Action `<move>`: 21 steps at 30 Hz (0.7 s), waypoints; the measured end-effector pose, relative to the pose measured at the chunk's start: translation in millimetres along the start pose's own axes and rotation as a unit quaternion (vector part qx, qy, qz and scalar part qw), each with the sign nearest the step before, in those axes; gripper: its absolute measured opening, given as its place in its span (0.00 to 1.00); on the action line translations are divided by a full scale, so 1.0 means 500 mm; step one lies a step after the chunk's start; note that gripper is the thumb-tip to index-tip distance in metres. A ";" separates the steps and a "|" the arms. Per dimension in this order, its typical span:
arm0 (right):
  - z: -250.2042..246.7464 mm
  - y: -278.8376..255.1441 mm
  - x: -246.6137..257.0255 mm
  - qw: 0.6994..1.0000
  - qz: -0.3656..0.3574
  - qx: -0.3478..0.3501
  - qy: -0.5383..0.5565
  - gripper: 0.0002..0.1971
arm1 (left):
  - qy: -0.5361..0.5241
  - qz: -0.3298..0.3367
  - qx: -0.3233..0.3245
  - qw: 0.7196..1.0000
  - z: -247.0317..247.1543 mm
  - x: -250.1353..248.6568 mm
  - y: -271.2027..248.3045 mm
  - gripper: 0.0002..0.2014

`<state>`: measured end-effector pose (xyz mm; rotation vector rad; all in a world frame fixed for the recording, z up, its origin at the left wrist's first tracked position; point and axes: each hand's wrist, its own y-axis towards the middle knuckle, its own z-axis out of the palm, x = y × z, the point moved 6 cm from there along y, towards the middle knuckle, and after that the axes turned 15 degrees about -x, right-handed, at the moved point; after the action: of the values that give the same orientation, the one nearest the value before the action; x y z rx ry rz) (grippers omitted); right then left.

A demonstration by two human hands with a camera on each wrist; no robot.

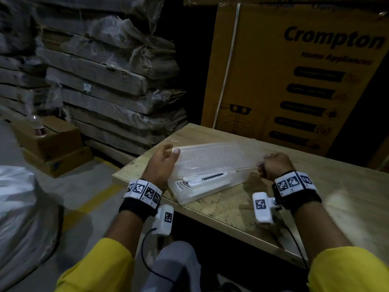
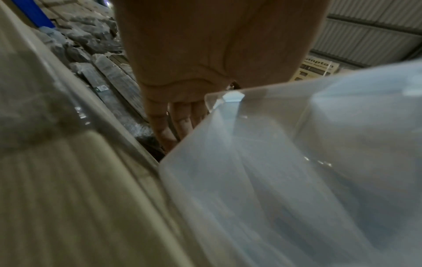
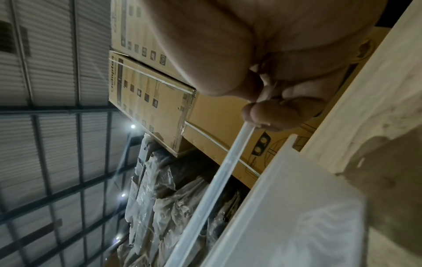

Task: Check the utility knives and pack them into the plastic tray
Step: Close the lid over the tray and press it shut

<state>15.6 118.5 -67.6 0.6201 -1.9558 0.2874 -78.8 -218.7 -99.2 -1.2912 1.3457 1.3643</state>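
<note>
A clear plastic tray (image 1: 210, 193) stands near the front left corner of the wooden table (image 1: 315, 186). Inside it lies a white utility knife (image 1: 207, 178) with a black toothed slider. A clear lid (image 1: 214, 157) hangs tilted over the tray, held at both ends. My left hand (image 1: 162, 162) holds the lid's left end, thumb on top; its fingers (image 2: 164, 126) reach past the lid's corner (image 2: 230, 98). My right hand (image 1: 273, 163) pinches the lid's right end, and the thin lid edge (image 3: 210, 195) runs out from its fingertips (image 3: 269, 113) above the tray (image 3: 297, 207).
A tall Crompton cardboard box (image 1: 305, 70) stands right behind the table. Stacks of plastic-wrapped flat cartons (image 1: 105, 81) fill the back left. Cartons (image 1: 52, 144) with a bottle (image 1: 39, 125) on top sit on the floor, and a white bag (image 1: 19, 218) is at far left.
</note>
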 end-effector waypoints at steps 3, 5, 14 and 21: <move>0.017 0.010 0.003 0.999 -0.021 -0.009 -0.048 0.13 | 0.041 0.048 -0.022 0.998 -0.018 -0.016 -0.001 0.27; 0.031 0.051 -0.009 0.996 -0.030 -0.039 -0.073 0.12 | 0.065 0.078 -0.025 0.995 -0.023 -0.023 -0.006 0.29; 0.025 0.011 0.013 0.992 -0.024 -0.054 -0.113 0.23 | 0.104 0.114 -0.010 0.988 -0.021 -0.047 -0.029 0.44; 0.045 0.018 0.004 0.982 -0.054 -0.037 -0.176 0.18 | 0.247 0.123 0.029 0.961 -0.033 -0.028 -0.043 0.63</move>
<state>-7.1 115.0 -75.3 0.7663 -2.2485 0.0368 -53.4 -231.3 -87.4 -1.5267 1.9231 1.1917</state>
